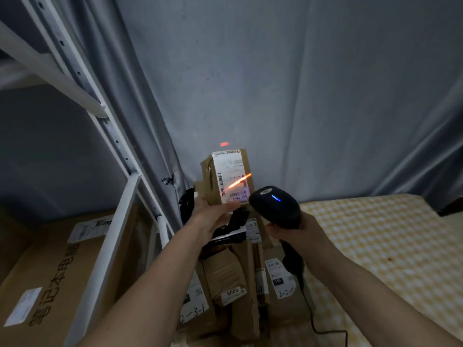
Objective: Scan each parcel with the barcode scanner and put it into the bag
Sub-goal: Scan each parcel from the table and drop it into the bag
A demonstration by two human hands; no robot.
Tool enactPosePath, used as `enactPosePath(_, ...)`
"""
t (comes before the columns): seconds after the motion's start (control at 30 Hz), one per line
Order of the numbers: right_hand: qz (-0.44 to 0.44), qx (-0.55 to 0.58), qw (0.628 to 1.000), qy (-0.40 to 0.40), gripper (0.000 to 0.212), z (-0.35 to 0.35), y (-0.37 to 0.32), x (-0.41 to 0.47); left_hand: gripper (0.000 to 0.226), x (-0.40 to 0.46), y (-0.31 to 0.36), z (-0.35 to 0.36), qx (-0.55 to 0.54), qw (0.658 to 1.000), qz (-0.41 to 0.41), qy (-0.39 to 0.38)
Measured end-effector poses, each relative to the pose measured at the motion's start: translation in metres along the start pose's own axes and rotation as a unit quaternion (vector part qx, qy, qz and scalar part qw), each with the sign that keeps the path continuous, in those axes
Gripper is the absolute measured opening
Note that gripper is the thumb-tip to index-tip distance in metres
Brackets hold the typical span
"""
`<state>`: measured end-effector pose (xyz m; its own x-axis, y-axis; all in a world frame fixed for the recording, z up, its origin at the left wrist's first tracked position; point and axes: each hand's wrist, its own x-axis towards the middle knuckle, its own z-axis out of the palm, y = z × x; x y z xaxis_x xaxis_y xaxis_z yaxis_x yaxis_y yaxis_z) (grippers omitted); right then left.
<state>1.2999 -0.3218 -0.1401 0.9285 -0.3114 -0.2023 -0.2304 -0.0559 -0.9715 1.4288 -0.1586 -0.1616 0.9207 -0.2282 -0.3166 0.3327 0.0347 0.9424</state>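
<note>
Right hand (pixel 290 229) grips barcode scanner (pixel 275 204) just right of the upright parcel (pixel 229 177), held from below in left-hand fingers (pixel 225 207); beam crosses label obliquely, apparently missing the barcode

Grey curtain (pixel 250 71) hangs in folds across the whole rear of the scene. Left of the curtain stands a white metal shelving frame (pixel 117 151) with perforated uprights. A large brown carton (pixel 50 284) with printed characters sits behind that frame. Right of the curtain's lower edge lies a yellow checked surface (pixel 375 246). Lighting is dim.
</note>
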Motion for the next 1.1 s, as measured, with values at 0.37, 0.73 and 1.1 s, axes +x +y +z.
enactPosePath(0.37,0.069,0.155,0.947,0.271,0.021,-0.114,0.058,-0.065,0.051,-0.007,-0.065,0.148,0.176,0.967,-0.117,-0.139)
enactPosePath(0.73,0.119,0.195,0.865,0.447,0.01,-0.261,0.104,-0.197,0.043,-0.099,-0.131,0.352,0.246,0.918,-0.078,-0.302)
enactPosePath(1.1,0.11,0.234,0.801,0.54,0.02,-0.392,0.148,-0.312,0.047,-0.206,-0.201,0.506,0.238,0.884,-0.086,-0.393)
